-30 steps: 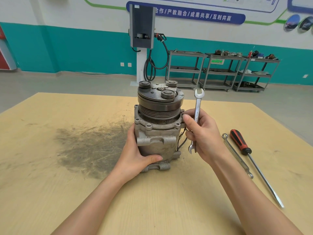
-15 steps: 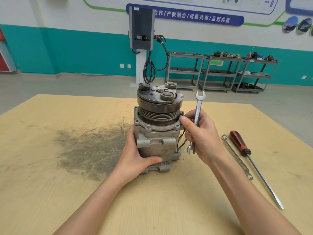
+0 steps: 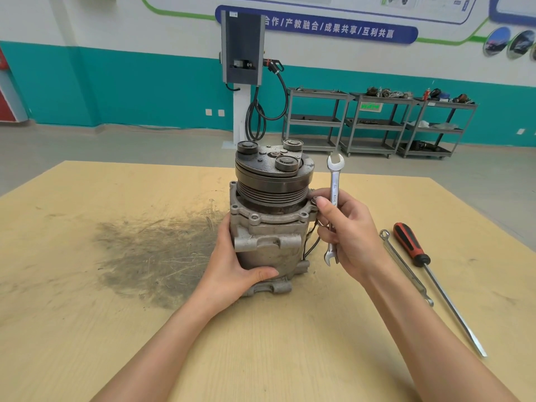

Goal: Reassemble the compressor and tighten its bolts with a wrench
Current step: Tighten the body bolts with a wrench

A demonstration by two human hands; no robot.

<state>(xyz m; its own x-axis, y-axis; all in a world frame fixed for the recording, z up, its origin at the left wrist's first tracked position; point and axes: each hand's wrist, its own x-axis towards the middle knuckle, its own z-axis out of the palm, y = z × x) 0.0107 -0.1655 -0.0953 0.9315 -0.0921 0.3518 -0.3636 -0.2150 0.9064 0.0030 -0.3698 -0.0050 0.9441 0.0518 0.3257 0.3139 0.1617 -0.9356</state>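
On the plywood table [image 3: 87, 329], centre, the compressor [image 3: 268, 216] stands upright, pulley end up. Left hand [image 3: 235, 269] grips its lower casing, thumb across the front. Right hand [image 3: 352, 237] holds an open-ended wrench [image 3: 334, 204] upright just beside the flange, fingers curled round the shank, thumb and forefinger at a bolt [image 3: 313, 201] on the flange edge. Wrench stamping illegible. Wall banner [image 3: 333, 27] reads "合作/产教融合/成果共享/互利共赢". Since the earlier frames, both grips are unchanged; the wrench has shifted only slightly. Right of the hand lie a ring spanner [image 3: 406, 268] and red-handled screwdriver [image 3: 429, 274]. Dark smear [image 3: 153, 256] lies left. Shelving carts [image 3: 377, 123] stand behind.
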